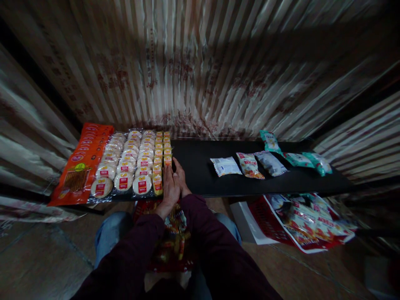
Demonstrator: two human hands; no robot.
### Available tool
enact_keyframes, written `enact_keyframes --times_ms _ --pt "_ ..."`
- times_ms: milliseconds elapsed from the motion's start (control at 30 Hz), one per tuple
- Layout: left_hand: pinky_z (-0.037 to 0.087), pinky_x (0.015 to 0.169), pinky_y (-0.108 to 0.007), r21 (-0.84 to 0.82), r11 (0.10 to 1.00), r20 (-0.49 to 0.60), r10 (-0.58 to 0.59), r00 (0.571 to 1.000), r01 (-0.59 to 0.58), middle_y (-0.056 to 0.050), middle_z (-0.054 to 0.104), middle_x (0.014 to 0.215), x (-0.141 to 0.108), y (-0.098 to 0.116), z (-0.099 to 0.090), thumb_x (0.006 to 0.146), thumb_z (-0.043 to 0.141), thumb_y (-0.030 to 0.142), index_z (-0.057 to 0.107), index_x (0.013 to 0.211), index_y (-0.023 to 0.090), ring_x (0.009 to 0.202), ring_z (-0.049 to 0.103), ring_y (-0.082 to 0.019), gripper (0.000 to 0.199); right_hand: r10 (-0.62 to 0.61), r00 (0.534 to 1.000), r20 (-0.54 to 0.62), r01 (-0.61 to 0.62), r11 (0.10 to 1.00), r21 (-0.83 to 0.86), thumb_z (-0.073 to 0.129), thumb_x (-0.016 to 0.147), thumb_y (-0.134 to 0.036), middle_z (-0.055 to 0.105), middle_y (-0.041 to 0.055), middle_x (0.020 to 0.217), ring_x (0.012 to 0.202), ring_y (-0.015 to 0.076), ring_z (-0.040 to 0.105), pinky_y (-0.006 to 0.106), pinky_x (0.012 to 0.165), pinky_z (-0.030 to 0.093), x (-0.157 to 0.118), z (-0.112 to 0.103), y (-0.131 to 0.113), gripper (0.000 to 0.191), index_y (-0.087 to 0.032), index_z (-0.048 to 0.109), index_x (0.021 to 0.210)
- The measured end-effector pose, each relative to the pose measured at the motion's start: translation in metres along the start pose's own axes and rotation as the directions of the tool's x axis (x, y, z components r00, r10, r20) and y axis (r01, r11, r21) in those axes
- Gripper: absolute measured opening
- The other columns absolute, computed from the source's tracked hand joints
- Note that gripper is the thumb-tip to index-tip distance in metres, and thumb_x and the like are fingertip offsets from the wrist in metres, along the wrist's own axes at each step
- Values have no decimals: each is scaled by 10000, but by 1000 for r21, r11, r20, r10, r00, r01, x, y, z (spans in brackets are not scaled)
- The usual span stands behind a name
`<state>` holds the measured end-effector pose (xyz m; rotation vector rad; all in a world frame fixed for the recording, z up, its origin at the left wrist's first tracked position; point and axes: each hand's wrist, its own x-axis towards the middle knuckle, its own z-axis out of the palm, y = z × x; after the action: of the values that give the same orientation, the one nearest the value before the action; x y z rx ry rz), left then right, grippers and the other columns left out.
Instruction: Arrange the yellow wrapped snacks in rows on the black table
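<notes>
On the black shelf, rows of round white wrapped crackers (124, 168) lie beside two columns of small yellow packets (158, 166). My left hand (170, 187) is at the near part of the right yellow column, its fingers pointing away from me and pressed together. My right hand (180, 177) lies against it on the right, fingertips beside the yellow packets. Both hands partly cover the near end of that column. Whatever the fingers may hold is hidden. An orange snack bag (83, 160) lies at the far left.
White and red snack bags (250, 165) and green bags (270, 141) lie on the shelf's right half. Below it stand a red basket (265, 216) of bags and another of small packets between my knees. A pleated curtain hangs behind.
</notes>
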<state>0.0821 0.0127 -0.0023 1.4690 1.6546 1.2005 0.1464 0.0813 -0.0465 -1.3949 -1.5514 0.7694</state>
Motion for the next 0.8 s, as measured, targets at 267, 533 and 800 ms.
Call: enact_keyframes --times_ms 267,533,800 --pt "208 1165 -384 22 1000 32 -17 999 16 -165 388 1461 -21 -6 1 919 292 317 440 1340 75 1394 285 -214 508 25 1000 -17 -25 999 22 462 777 -166 519 90 1358 1254 195 477 387 1086 363 -21 -6 8 535 -183 479 1311" --pt "271 1134 -400 53 999 113 -17 993 11 -161 461 1403 -43 -5 -6 914 302 311 493 1283 97 1333 384 -221 468 -12 1000 6 12 1000 4 418 734 -93 566 74 1282 1209 185 496 359 1066 378 -51 -16 3 461 -185 625 1135" --pt "310 1115 -387 92 977 276 161 948 -193 -146 511 1340 -100 -26 -32 905 308 285 507 1253 120 1288 427 -204 434 -148 983 105 155 986 -60 461 798 -138 509 69 1355 1250 200 453 393 1075 350 -131 -32 -18 406 -223 619 1162"
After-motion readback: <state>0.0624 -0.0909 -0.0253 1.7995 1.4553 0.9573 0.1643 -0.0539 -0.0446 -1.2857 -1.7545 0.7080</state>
